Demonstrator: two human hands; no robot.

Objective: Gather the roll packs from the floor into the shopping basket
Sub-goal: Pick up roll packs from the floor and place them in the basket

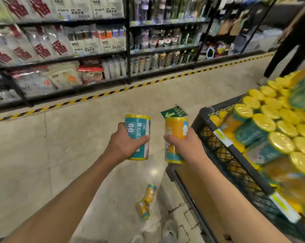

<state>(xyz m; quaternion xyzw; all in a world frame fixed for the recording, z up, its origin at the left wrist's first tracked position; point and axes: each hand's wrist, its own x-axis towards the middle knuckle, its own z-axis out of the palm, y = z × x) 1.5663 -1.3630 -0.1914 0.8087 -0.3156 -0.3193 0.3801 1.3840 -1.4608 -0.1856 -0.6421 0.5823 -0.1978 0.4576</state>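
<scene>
Head view: you stand in a shop aisle with both arms stretched forward, a roll pack in each hand. Your left hand (124, 142) grips a teal roll pack (138, 135) upright, the fingers (144, 139) curled round its middle. Your right hand (185, 143) grips an orange roll pack (176, 135) the same way, held just beside the first, the two packs apart and not touching. To your right stands the black wire shopping basket (235, 151), already heaped with yellow-topped packs; your right-hand pack hangs close to its near corner, though not yet over the rim. Two more roll packs (146, 201) lie on the floor (60, 146) below your arms, touching end to end, well below both hands. Beyond, shelves of packaged goods (60, 50) line the aisle, a green arrow sign (173, 112) sits behind the packs, and another person's legs (288, 55) show at top right.

You appear to be mid-carry, between picking up and dropping in. Next, likely swing both hands right, over the rim, and let go where the heap leaves room; piled packs could roll off. Then the floor pair remains.
</scene>
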